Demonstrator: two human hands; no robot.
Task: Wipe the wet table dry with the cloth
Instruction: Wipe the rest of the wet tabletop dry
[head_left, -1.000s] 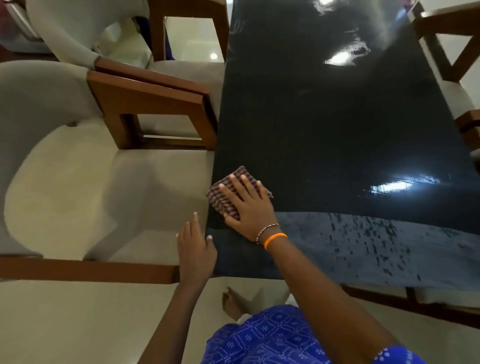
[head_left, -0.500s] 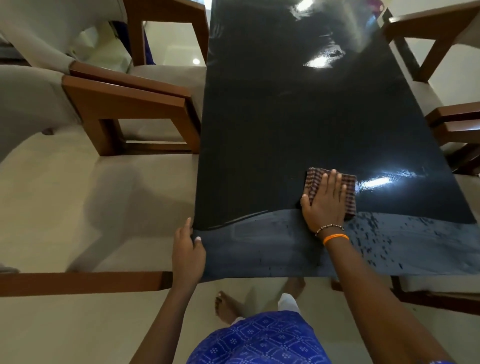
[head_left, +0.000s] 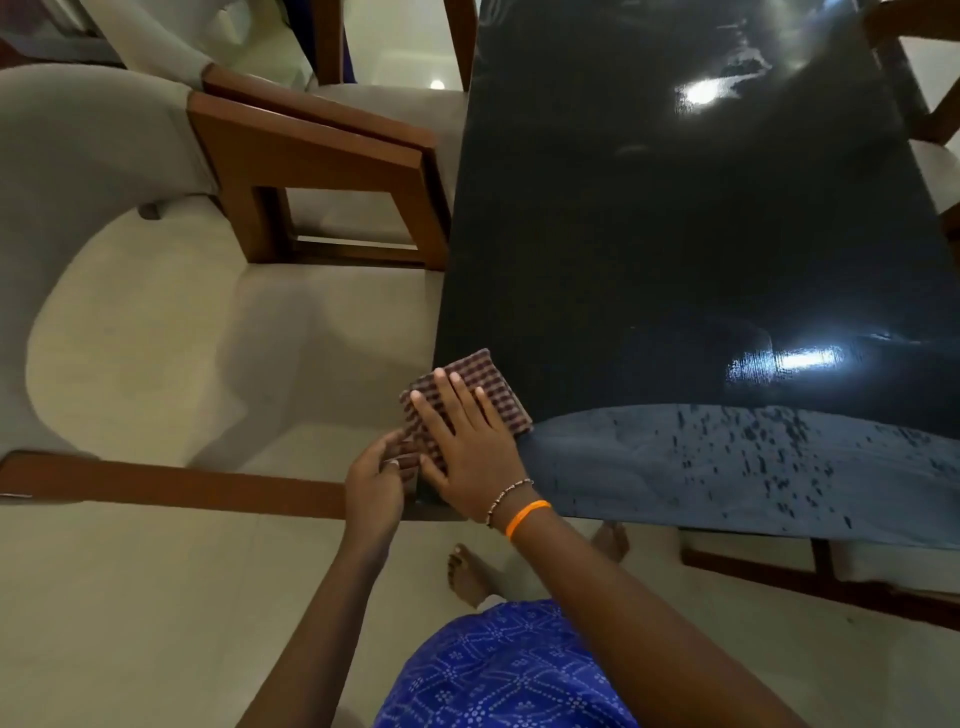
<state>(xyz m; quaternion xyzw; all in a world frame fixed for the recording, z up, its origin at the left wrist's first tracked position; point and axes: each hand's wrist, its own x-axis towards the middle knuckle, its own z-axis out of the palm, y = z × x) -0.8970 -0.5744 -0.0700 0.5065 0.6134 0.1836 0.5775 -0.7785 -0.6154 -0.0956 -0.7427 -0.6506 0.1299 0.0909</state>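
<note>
Head view, near left corner of table:
Cloth: folded, checked brown; lies on the near left corner of the table, partly over the left edge.
Right hand: flat on the cloth, fingers straight and spread, pressing it down.
Left hand: beside the table edge, fingers curled, pinching the near left corner of the cloth.
Table: dark and glossy on the far part, with bright reflections; dull band along the near edge, with dark drops and streaks.
Wrist: orange band and bead bracelet on right arm.
Left side: grey chairs with wooden arms, just beside the table.
</note>
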